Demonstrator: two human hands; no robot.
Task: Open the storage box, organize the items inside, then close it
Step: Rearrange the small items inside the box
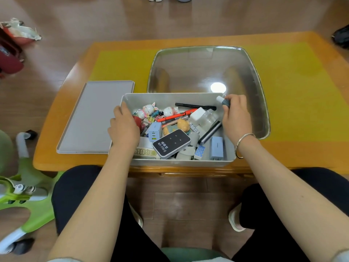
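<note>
My right hand [236, 115], a silver bangle [243, 143] on its wrist, pinches a small dark-blue bottle with a white cap [223, 101] at the far right corner of the open grey plastic storage box [175, 162]. My left hand [125, 127] reaches into the box's left end, fingers curled down over a red object [137, 121]; I cannot tell whether it grips it. Between the hands lie a black-and-grey Wi-Fi device [171, 145], a pale-blue charger [154, 131], an orange pen [176, 115], a black pen [195, 106] and white rabbit figurines [149, 109]. The flat grey lid [94, 118] rests just left of the box on the orange wooden table [302, 154]; a shiny metal tray [188, 70] sits behind.
</note>
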